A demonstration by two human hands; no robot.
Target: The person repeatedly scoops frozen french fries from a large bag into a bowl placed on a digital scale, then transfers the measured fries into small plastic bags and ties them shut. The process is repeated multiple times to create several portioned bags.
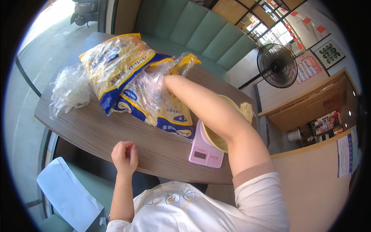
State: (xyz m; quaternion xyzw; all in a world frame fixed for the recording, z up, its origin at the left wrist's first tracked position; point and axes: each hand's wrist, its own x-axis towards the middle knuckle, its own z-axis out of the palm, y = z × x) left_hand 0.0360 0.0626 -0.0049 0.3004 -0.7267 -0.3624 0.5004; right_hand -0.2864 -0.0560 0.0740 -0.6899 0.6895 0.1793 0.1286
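My left hand (125, 156) rests at the table's near edge with its fingers curled and nothing visible in it. My right forearm reaches across the table, and my right hand (155, 84) is inside a clear plastic bag at the opened Aviko bag (174, 108) of pale yellow food pieces; its fingers are blurred by the plastic. A second full Aviko bag (116, 63) leans against it at the left. Right of the bags, a pink kitchen scale (200, 153) carries a yellow bowl (216, 142), partly hidden under my right arm.
Crumpled clear plastic bags (72, 90) lie at the left of the wooden table (101, 124). A crumpled yellowish wrapping (247, 111) is beyond the bowl. A green padded bench (185, 32) and a black fan (276, 66) stand behind. White paper (68, 197) lies at lower left.
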